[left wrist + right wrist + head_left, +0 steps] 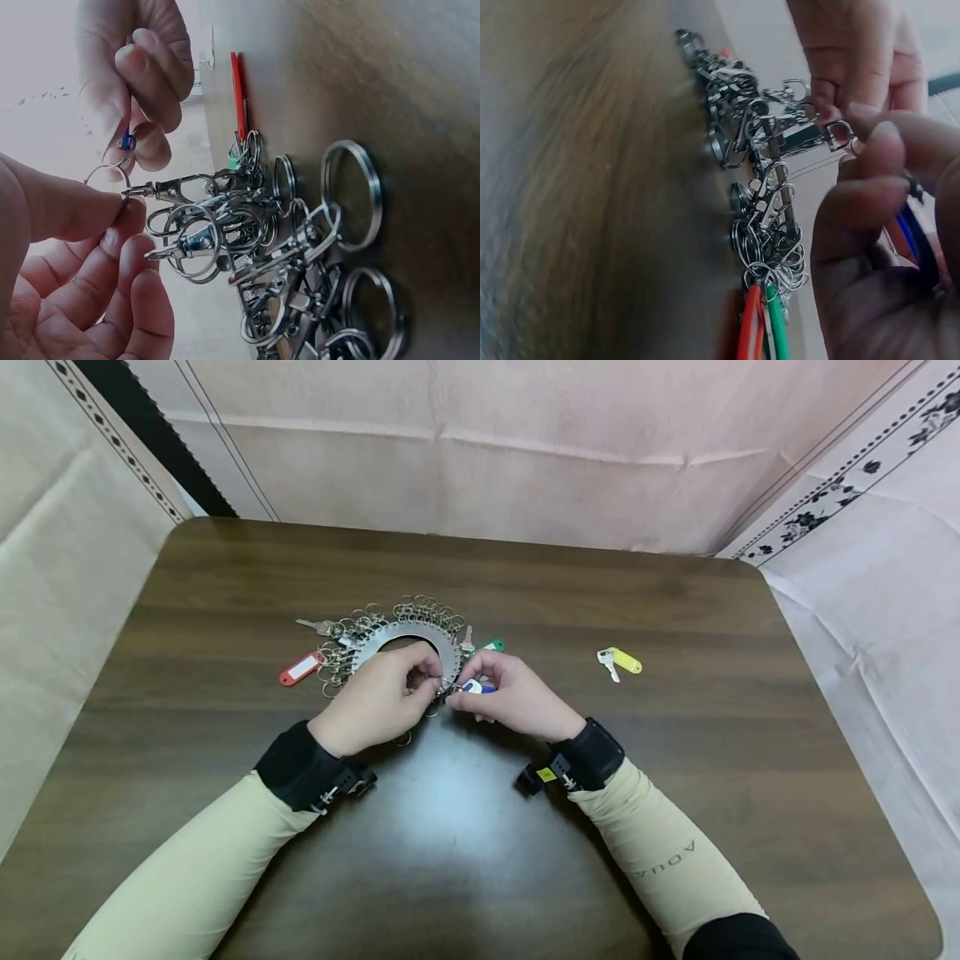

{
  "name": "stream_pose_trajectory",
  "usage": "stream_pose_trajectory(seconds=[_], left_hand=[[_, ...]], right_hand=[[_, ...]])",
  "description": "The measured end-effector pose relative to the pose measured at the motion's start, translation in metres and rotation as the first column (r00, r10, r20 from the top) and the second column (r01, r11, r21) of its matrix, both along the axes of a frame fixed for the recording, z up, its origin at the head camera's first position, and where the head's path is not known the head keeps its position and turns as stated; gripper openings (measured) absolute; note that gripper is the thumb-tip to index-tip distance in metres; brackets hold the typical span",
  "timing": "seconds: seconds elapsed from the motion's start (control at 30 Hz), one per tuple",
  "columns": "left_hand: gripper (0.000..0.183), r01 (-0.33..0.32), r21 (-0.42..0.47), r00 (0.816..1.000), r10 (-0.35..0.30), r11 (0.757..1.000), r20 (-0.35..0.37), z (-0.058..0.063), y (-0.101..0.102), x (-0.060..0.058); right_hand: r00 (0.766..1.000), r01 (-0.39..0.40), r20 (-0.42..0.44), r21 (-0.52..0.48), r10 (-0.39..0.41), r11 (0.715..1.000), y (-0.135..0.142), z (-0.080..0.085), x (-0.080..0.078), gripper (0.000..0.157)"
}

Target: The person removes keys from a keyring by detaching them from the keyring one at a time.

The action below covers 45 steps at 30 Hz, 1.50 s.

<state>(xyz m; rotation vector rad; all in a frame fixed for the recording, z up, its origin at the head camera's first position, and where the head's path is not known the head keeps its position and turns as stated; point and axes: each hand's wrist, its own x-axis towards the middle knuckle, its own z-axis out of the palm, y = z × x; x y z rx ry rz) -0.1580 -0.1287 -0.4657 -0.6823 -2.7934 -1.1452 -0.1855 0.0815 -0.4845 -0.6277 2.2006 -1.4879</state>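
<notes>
A large flat metal ring (408, 629) lies on the table, its rim lined with several snap clips and small split rings. My left hand (386, 697) pinches one split ring (112, 165) between thumb and index finger at the near right side of the rim. Close beside it, my right hand (521, 697) holds a blue key tag (478, 687), its small ring meeting the pinched split ring. A red key tag (301, 668) hangs on the left side of the large ring. Just behind the right hand, a green key tag (492, 646) is partly hidden.
A yellow key tag (626, 661) with a silver key (609, 662) lies apart on the right of the wooden table (450, 877). Another key (317, 626) sticks out at the ring's upper left. Pale cloth (480, 477) hangs behind the table.
</notes>
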Motion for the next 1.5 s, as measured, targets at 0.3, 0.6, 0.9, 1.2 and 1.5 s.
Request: stream_pose_trajectory(seconds=[0.3, 0.6, 0.9, 1.2, 1.5], left_hand=[[0.004, -0.008, -0.014, 1.000, 0.008, 1.000, -0.004, 0.002, 0.000, -0.001], [0.007, -0.025, -0.010, 1.000, 0.025, 1.000, -0.010, 0.003, -0.001, -0.003], [0.011, -0.032, -0.018, 0.999, 0.032, 0.999, 0.004, 0.003, -0.002, -0.002], [0.007, -0.038, -0.060, 0.999, 0.038, 0.997, -0.005, 0.000, -0.003, 0.000], [0.009, -0.050, -0.055, 0.999, 0.051, 0.997, 0.020, -0.002, -0.003, -0.001]], right_hand=[[0.970, -0.023, -0.238, 0.135, 0.055, 0.991, -0.008, 0.004, 0.007, 0.028], [0.945, -0.007, -0.323, 0.108, 0.042, 0.994, -0.012, 0.014, 0.010, 0.006], [0.965, -0.016, -0.258, 0.081, 0.036, 0.997, -0.013, 0.009, 0.010, 0.014], [0.953, -0.026, -0.300, 0.086, 0.051, 0.996, -0.009, 0.000, 0.006, 0.010], [0.924, -0.007, -0.379, 0.092, 0.042, 0.996, -0.008, 0.001, 0.006, 0.020]])
